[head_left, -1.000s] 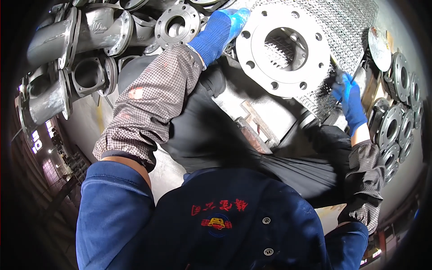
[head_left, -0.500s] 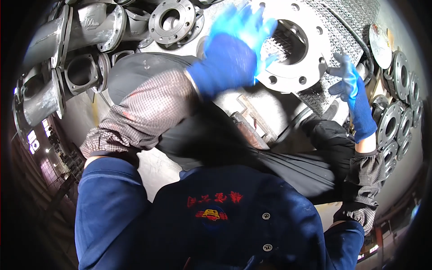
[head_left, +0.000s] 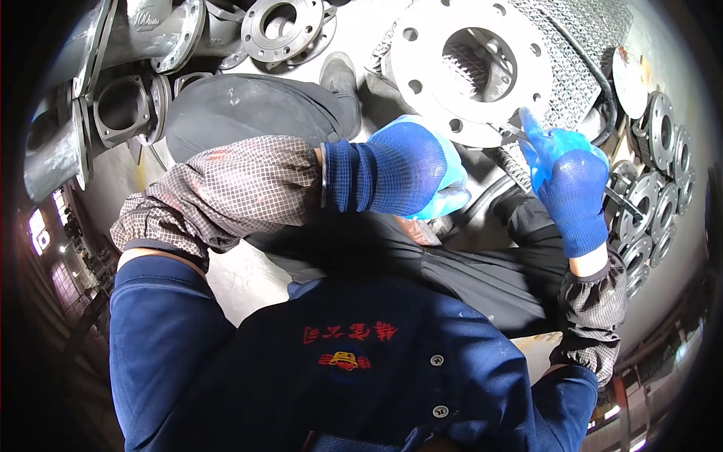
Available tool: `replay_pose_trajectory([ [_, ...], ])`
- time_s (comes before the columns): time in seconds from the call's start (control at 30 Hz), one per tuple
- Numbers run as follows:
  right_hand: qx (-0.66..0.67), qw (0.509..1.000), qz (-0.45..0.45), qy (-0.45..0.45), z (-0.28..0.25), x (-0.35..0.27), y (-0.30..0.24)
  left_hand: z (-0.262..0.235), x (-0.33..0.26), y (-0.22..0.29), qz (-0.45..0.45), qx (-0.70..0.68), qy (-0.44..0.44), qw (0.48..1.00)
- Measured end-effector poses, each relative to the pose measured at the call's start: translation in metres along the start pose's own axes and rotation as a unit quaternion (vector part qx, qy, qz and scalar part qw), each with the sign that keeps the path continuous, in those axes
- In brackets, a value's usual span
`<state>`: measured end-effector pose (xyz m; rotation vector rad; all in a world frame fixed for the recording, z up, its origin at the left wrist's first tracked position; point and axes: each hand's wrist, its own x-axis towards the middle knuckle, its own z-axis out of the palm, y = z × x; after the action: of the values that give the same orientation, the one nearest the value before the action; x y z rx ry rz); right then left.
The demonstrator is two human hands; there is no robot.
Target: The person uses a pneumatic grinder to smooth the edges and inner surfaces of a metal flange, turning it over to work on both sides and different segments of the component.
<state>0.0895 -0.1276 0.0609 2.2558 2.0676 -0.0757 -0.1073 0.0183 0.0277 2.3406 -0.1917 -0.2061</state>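
A pale round metal flange (head_left: 413, 66) with bolt holes around a wide centre opening lies in front of me. My right hand (head_left: 568, 166), in a blue glove, is closed around a thin metal rod-like tool (head_left: 626, 205). One end of the tool shows beyond my fingers at the flange's near right edge; the other sticks out past the back of my hand. My left hand (head_left: 414, 169), also gloved in blue, is curled just short of the flange. Its fingertips are turned away, so what it holds, if anything, is hidden.
Under the flange's right side lies a rough patterned metal sheet (head_left: 584, 56), crossed by a dark hose (head_left: 581, 51). Grey pipe fittings (head_left: 124, 105) and a loose flange (head_left: 282, 30) stand at left. Several flanged rings (head_left: 663, 124) are stacked at right.
My left hand has come back from over the flange toward me, its spread fingers now curled. My right hand has shifted left and closed on the rod-like tool.
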Motion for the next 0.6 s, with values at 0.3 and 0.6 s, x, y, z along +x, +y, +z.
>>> replay_pose_trajectory([
  [0.3, -0.039, 0.999, -0.03, -0.017, 0.015, 0.011, -0.007, 0.004, 0.003, -0.003, 0.047, 0.008, 0.017, 0.999],
  [0.6, 0.574, 0.752, 0.299, 0.126, 0.002, 0.032, 0.038, -0.07, 0.01, -0.029, -0.309, -0.025, 0.271, 0.911],
])
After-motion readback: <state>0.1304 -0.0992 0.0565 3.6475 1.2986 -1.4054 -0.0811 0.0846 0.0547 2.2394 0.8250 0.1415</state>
